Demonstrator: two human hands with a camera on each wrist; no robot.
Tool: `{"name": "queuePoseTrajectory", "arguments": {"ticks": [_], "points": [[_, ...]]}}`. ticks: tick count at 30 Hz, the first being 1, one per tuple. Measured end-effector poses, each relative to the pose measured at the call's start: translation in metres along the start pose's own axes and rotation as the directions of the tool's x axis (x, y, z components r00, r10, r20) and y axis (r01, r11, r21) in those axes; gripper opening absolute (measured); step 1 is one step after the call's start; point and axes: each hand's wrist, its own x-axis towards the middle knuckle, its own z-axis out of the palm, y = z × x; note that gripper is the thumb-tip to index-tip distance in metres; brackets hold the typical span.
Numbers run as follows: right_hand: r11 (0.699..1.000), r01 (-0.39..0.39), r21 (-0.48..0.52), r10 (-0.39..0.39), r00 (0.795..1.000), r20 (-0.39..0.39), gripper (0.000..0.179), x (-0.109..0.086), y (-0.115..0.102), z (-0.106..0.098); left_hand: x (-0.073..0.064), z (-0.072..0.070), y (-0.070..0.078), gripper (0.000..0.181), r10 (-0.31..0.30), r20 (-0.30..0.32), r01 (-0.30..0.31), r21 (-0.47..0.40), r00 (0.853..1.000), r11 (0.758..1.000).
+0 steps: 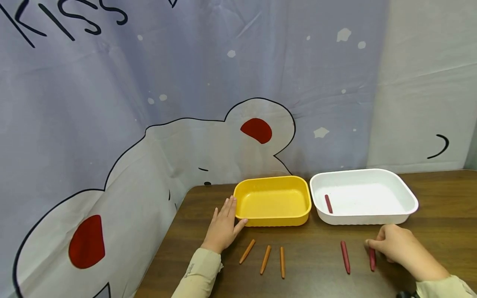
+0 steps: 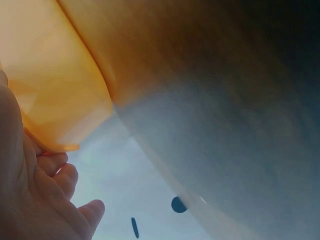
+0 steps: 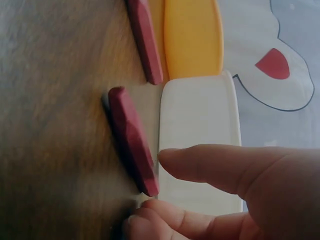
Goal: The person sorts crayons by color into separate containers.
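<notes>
My left hand lies with straight fingers along the left side of a yellow tray, thumb at its front corner. In the left wrist view, the fingertips are right at the tray's rim. My right hand reaches down over a dark red crayon in front of the white tray. The right wrist view shows that crayon on the table, its end between the parted thumb and fingers. A second dark red crayon lies to its left, and another red crayon is inside the white tray.
Three orange crayons, the left one, the middle one and the right one, lie on the brown wooden table in front of the yellow tray. A printed cloth hangs behind the table and along its left side.
</notes>
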Motion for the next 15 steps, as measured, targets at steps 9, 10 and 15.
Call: {"name": "queuePoseTrajectory", "arguments": {"ticks": [9,10,15], "points": [[1.0,-0.006,0.001,0.006,1.0,0.029,0.038,0.0046,0.0013,0.0041,0.0009,0.0008,-0.0005,0.08,-0.004,0.013,0.004,0.005,1.0,1.0],[1.0,-0.008,0.0,0.008,1.0,0.028,0.038,0.0045,0.0013,0.004,0.0011,0.0008,-0.0006,0.08,-0.002,0.011,0.002,0.004,1.0,1.0],[1.0,-0.015,0.004,0.015,1.0,0.021,0.031,0.0049,0.0011,0.0042,0.0015,0.0005,-0.0005,0.08,0.0,0.008,0.0,0.001,1.0,1.0]]}}
